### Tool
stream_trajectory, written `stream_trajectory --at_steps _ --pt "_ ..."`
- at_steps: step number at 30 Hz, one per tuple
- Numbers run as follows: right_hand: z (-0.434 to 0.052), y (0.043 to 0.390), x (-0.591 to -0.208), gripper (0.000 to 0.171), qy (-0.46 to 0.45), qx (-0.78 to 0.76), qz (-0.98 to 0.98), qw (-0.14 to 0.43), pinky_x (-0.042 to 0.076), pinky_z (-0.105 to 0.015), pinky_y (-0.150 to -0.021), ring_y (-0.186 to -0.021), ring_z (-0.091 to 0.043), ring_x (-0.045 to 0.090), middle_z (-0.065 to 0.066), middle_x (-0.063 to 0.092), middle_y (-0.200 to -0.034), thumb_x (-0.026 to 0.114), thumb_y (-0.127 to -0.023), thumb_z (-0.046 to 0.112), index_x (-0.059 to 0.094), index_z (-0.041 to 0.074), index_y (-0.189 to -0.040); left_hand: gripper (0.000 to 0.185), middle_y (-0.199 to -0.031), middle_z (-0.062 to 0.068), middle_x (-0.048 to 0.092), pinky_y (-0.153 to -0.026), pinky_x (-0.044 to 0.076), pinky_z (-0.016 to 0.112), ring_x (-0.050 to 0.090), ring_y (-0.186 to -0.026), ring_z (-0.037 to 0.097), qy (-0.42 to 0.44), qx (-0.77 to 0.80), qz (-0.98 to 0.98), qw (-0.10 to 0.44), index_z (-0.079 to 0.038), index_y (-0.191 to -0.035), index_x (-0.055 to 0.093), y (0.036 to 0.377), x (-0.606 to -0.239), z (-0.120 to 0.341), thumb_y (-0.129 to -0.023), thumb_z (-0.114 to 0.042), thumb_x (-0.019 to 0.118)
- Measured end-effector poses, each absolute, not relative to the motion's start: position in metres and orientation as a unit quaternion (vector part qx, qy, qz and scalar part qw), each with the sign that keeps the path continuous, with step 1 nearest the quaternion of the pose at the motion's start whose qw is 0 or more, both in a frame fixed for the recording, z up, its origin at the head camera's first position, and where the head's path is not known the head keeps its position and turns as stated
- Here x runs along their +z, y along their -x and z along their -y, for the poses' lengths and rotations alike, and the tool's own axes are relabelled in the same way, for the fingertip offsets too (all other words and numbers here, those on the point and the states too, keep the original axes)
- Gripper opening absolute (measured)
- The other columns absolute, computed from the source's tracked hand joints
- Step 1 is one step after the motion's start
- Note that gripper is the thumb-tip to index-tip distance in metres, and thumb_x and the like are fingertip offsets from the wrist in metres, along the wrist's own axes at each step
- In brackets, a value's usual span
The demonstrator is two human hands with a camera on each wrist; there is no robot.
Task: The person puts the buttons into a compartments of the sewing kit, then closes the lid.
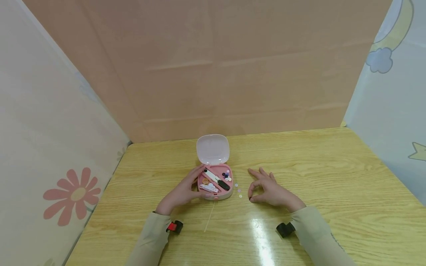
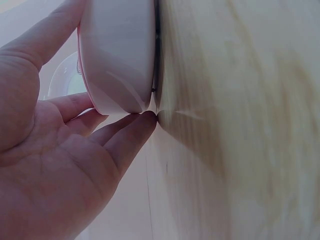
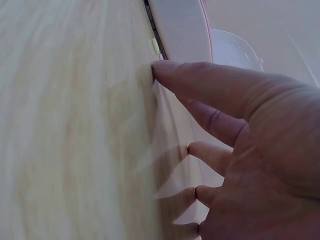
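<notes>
A pink and white sewing box (image 1: 229, 194) stands on the table with its pale lid (image 1: 213, 149) raised. My left hand (image 1: 181, 191) grips its left side, thumb at the front and fingers round the side; the left wrist view has the fingertips against the wall (image 2: 117, 55). Small buttons (image 1: 227, 176) lie in the right compartment. A white tool with a dark end (image 1: 219, 181) lies diagonally across the middle. To the right, my right hand (image 1: 271, 190) pinches a small dark button (image 1: 250, 198) low over the table, other fingers spread. The thumb hides it in the right wrist view.
Between box and right hand lie 3 loose pale buttons, among them a yellowish button (image 1: 240, 196). A thin pale line (image 1: 209, 218) runs forward from the box on the wooden table (image 1: 299, 159). A pinkish-brown backdrop (image 1: 233, 74) closes off the rear, patterned sheets the sides.
</notes>
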State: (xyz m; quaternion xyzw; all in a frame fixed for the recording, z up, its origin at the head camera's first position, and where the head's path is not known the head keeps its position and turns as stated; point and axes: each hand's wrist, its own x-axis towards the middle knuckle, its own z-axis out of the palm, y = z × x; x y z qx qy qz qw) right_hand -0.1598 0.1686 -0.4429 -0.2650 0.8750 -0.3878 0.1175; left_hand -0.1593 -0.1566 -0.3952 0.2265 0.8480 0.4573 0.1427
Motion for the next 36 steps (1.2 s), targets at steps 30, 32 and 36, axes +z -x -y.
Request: stream_trajectory --at_steps 30,32,36 --pt "-0.168 0.162 -0.437 0.014 0.257 -0.377 -0.885 0.094 -0.005 -0.072 -0.103 -0.137 -0.054 0.006 -0.024 0.032 -0.148 0.067 -0.090 0.011 0.062 0.022 -0.082 0.089 -0.158 -0.008 0.012 -0.113 0.021 0.046 0.014 -0.143 0.022 -0.221 0.429 -0.865 0.138 -0.026 -0.153 0.021 0.178 -0.434 0.167 -0.083 -0.031 0.076" --pt "-0.168 0.162 -0.436 0.015 0.253 -0.367 -0.891 0.087 -0.003 -0.071 -0.104 -0.136 -0.054 0.008 -0.023 0.033 -0.148 0.066 -0.090 0.010 0.061 0.022 -0.083 0.090 -0.158 -0.008 0.012 -0.113 0.020 0.047 0.013 -0.143 0.022 -0.220 0.429 -0.865 0.139 -0.027 -0.153 0.021 0.178 -0.434 0.167 -0.083 -0.032 0.076" --pt "-0.167 0.162 -0.432 0.015 0.255 -0.351 -0.898 0.068 0.000 -0.071 -0.104 -0.135 -0.056 0.011 -0.025 0.035 -0.146 0.066 -0.090 0.009 0.060 0.021 -0.083 0.089 -0.158 -0.007 0.012 -0.114 0.019 0.048 0.012 -0.143 0.022 -0.221 0.434 -0.862 0.137 -0.027 -0.153 0.022 0.178 -0.434 0.167 -0.082 -0.032 0.076"
